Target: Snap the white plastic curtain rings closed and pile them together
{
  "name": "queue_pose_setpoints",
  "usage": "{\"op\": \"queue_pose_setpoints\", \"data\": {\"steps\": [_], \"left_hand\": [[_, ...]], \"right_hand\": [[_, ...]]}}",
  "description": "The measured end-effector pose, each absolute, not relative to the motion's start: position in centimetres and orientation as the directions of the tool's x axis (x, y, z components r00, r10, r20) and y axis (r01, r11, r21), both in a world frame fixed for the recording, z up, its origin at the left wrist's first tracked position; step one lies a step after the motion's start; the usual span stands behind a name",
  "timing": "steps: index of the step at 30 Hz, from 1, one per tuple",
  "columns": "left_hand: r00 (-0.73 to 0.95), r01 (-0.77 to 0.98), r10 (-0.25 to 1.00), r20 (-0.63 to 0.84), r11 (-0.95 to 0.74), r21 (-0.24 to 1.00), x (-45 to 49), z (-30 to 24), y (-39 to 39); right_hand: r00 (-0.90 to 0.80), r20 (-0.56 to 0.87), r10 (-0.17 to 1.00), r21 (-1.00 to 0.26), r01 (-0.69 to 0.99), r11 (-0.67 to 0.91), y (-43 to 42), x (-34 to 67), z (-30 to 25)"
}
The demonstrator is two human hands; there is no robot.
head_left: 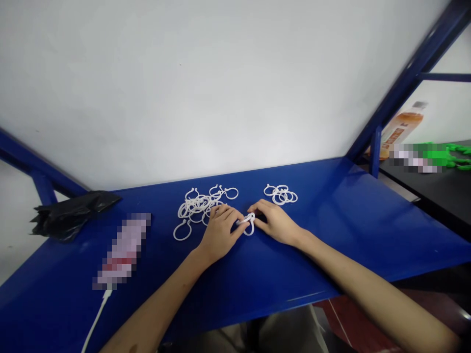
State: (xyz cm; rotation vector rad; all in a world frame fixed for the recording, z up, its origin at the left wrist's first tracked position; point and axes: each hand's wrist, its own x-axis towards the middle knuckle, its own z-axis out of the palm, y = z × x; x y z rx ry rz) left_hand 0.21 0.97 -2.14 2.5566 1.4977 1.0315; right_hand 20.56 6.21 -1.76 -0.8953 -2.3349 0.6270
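Note:
A white plastic ring [249, 226], like a curtain ring with small knobbed ends, is held between my two hands just above the blue tabletop. My left hand [222, 233] pinches its left side between thumb and fingers. On the other side, the thumb and fingertips of my right hand [275, 221] close on the knobbed end. More than one ring may be in this grip; the overlap hides it. Behind my left hand lies a loose pile of similar white rings [198, 203], partly covered by its fingers. A smaller cluster of rings [282, 196] rests beyond my right hand.
The blue table [287, 279] has a black plastic bag [73, 213] at its left end. Near it lies a pixelated flat object [125, 250] with a white cable [96, 318]. A white wall stands behind. On a dark surface at right are an orange bottle [403, 128] and green items [458, 156].

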Motion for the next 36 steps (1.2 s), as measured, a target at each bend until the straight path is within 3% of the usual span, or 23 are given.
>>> {"op": "queue_pose_setpoints", "data": {"steps": [5, 13, 22, 30, 36], "left_hand": [[0.368, 0.748, 0.762, 0.532, -0.583, 0.317, 0.0, -2.3, 0.9], [0.335, 0.813, 0.796, 0.505, -0.515, 0.273, -0.2, -2.3, 1.2], [0.342, 0.848, 0.796, 0.499, -0.490, 0.201, 0.0, -2.4, 1.1], [0.342, 0.840, 0.775, 0.532, -0.505, 0.196, 0.0, -2.3, 0.9], [0.227, 0.921, 0.828, 0.513, -0.354, 0.164, -0.3, -2.2, 0.9]], "right_hand": [[-0.647, 0.296, 0.702, -0.474, 0.539, 0.696, 6.0, 20.2, -2.2], [-0.663, 0.298, 0.687, -0.592, 0.437, 0.678, 6.2, 20.7, -1.6], [-0.725, 0.280, 0.630, -0.600, 0.380, 0.704, 5.5, 20.8, -0.8], [-0.676, 0.224, 0.702, -0.637, 0.443, 0.631, 6.0, 20.9, -0.7], [-0.533, 0.200, 0.822, -0.626, 0.575, 0.526, 6.8, 21.5, -0.8]]}}
